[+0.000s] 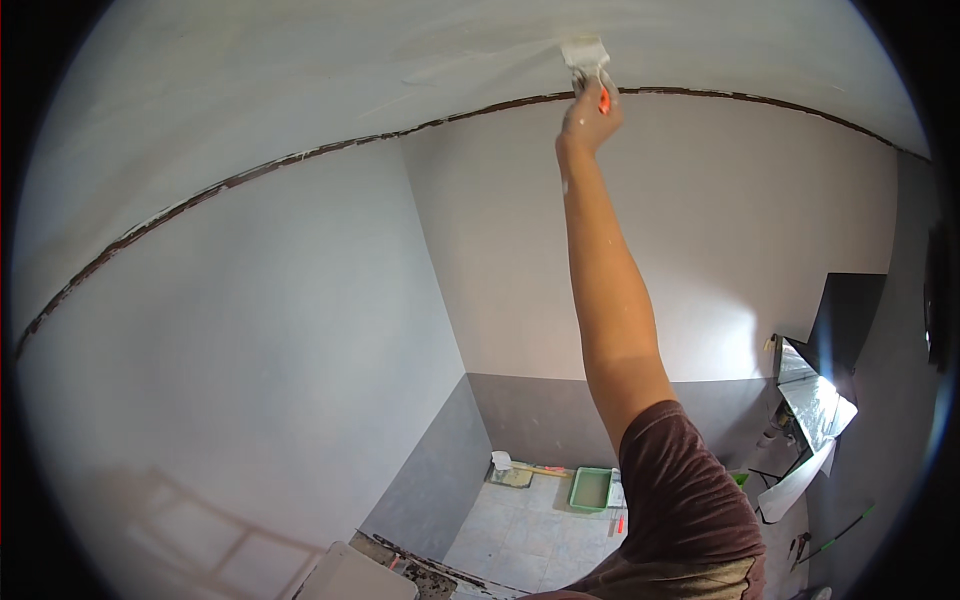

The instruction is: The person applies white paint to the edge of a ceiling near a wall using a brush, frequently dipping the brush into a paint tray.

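Note:
My right arm is stretched up across the middle of the view. At its top, my right hand (590,120) is closed around the orange-red handle of a putty knife (585,53). The knife's broad end is coated in white and lies against or very close to the pale ceiling (440,55), which has uneven, smeared patches around it. White specks dot the hand and forearm. Just below the knife, a dark, ragged strip (530,101) runs where ceiling and wall meet. My left hand is out of view.
Far below on the tiled floor stands a green tray (591,489), with a long-handled tool (540,469) near it. A bright lamp-lit reflective panel (815,400) and a black panel (848,318) are at right. A pale flat board (358,575) sits at lower left; a ladder-shaped shadow falls on the wall.

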Available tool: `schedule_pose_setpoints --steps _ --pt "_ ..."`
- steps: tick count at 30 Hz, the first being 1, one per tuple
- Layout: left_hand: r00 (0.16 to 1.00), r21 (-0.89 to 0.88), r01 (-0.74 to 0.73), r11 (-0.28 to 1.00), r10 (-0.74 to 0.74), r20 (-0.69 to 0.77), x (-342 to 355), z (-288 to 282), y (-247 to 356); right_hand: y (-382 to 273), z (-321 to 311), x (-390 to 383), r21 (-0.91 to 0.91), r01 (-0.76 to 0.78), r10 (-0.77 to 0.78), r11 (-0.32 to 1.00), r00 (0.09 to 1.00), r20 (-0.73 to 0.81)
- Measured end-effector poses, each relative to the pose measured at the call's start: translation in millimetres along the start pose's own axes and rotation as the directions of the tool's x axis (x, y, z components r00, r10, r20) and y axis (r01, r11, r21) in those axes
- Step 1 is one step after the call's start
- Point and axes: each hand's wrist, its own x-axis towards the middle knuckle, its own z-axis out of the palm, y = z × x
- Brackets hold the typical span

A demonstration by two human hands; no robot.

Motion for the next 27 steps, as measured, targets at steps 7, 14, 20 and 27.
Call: schedule_pose_setpoints --steps 7,14,20,27 --pt "0.989 -0.043 0.149 0.988 -0.149 0.007 -2.4 1.4 19.2 -24.0 16.6 -82.2 -0.262 0.191 -0.120 0.946 0.957 0.264" --pt "0.982 -0.046 0.188 0.981 -0.188 0.010 -4.2 1.2 13.4 5.3 -28.5 -88.2 -0.106 0.068 -0.049 0.992 0.984 0.172" --pt "0.980 -0.075 0.199 0.977 -0.198 0.025 -0.7 5.6 12.5 49.8 9.2 -19.9 0.033 -0.030 0.028 0.999 0.997 0.073" --pt "0.969 -0.004 0.248 0.969 -0.247 0.026 -4.7 2.1 18.3 13.3 31.0 -116.9 -0.251 0.090 -0.018 0.964 0.961 0.275"
